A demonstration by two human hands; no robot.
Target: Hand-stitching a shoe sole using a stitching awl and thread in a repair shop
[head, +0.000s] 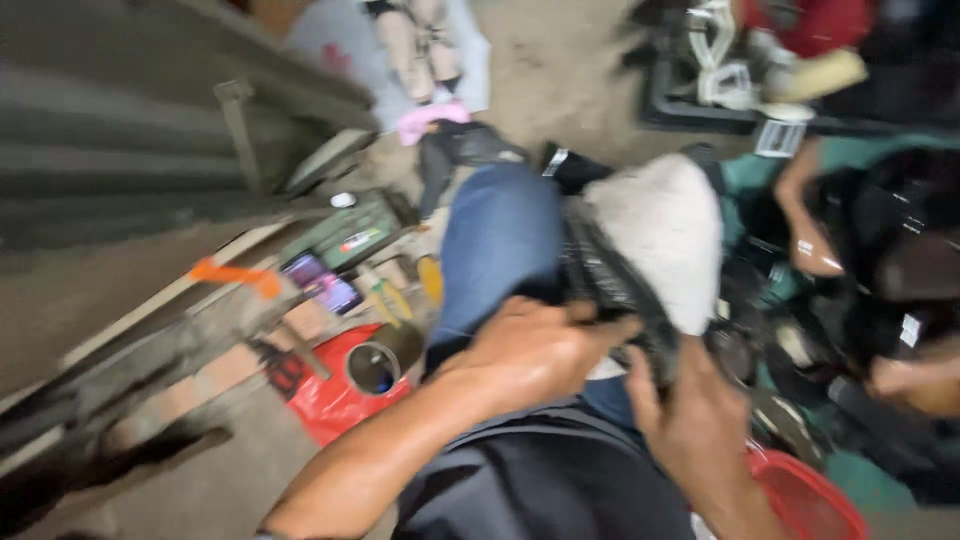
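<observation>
Head view, blurred: I see 2 hands on 1 dark ribbed part (pixel 615 290) lying across the blue-clad knee (pixel 500 250). Left hand (pixel 530 350) has fingers curled over its near end; right hand (pixel 690 420) pinches its lower edge. I judge it rigid, fairly heavy, possibly greasy; grip both ends. A red bag (pixel 335 400) lies left.

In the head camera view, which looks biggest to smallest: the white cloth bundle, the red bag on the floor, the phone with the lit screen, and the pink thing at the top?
1. White cloth bundle
2. Red bag, partly hidden
3. and 4. Phone and pink thing look alike; blur and distance make ranking unsure.
</observation>
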